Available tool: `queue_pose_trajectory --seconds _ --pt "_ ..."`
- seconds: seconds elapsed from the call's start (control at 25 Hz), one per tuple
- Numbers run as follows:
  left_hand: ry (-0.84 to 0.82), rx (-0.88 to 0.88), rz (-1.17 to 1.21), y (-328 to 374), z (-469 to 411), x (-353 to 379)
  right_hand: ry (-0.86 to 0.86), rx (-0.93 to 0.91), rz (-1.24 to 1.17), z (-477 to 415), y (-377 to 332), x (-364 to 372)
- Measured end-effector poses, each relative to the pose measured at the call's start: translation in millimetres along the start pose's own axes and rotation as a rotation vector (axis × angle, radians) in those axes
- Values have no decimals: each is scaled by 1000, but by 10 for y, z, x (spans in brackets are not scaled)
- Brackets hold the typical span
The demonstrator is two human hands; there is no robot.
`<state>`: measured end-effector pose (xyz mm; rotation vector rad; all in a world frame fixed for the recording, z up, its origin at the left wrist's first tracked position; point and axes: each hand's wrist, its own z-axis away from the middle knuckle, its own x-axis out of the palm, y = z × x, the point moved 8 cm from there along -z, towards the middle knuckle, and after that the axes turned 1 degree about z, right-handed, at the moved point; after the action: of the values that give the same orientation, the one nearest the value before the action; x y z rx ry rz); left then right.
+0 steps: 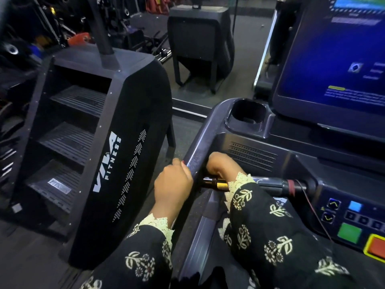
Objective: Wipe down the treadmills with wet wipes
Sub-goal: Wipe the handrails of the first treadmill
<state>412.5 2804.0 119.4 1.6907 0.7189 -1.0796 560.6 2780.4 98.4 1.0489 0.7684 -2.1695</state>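
Treadmill (260,155) right in front, screen (333,59) lit; left hand (173,182) on outer face of its side rail (198,151), grip curled round the rail edge; right hand (223,165) on the inner face, just above the sensor bar (270,184), fingers tucked down out of view; can't tell what that grip holds; stair climber (116,142) stands just left.

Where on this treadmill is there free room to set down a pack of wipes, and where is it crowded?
Free: the cup holder, between the side rail and the screen, looks empty. The vented panel below it is bare, but sloped. Crowded: the side rail, where the left hand and right hand are, and the button panel.
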Motion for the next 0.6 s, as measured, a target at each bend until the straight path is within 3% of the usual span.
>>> queue_pose_trajectory --seconds 0.08,0.16,0.36,0.52,0.6 --pt "-4 0 0 2 0 -4 -93 -54 47 -91 0 44" --pt "-2 0 3 3 -1 -4 -58 -19 -57 -159 106 9" --pt "9 2 11 -3 -7 8 275 180 -416 -186 369 -115" --pt "-9 -12 30 -20 -16 22 106 93 -504 -295 274 50" --pt "-16 -10 24 -20 -24 29 232 149 -747 -302 352 -82"
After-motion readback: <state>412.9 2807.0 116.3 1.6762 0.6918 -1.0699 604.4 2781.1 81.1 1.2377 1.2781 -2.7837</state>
